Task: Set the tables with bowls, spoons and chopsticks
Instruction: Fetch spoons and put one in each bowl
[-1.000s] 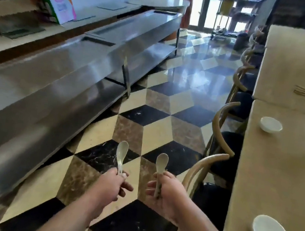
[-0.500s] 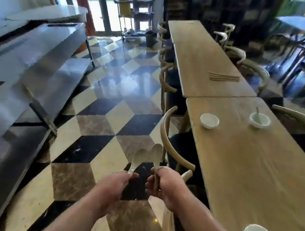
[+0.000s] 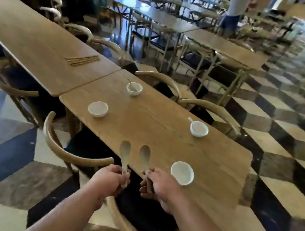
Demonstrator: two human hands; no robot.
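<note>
My left hand (image 3: pixel 109 178) grips a pale ceramic spoon (image 3: pixel 125 150) by its handle, scoop up. My right hand (image 3: pixel 159 185) holds a second spoon (image 3: pixel 145 154) the same way. Both spoons hover over the near edge of the wooden table (image 3: pixel 155 131). An empty white bowl (image 3: pixel 182 172) sits just right of my right hand. Another empty bowl (image 3: pixel 97 109) is farther left. Two bowls with spoons in them (image 3: pixel 134 88) (image 3: pixel 199 129) stand on the far side. A bundle of chopsticks (image 3: pixel 82 60) lies on the adjoining table (image 3: pixel 30 37).
Curved-back wooden chairs (image 3: pixel 59 147) line the near side, one right below my arms (image 3: pixel 130 230). More chairs (image 3: pixel 208 108) stand on the far side. Further tables (image 3: pixel 227 47) and a person (image 3: pixel 232 14) fill the background over a checkered floor (image 3: pixel 293 136).
My view has swung right from the steel counter and aisle to face the table. Both hands kept their spoons and now hold them over the table's near edge.
</note>
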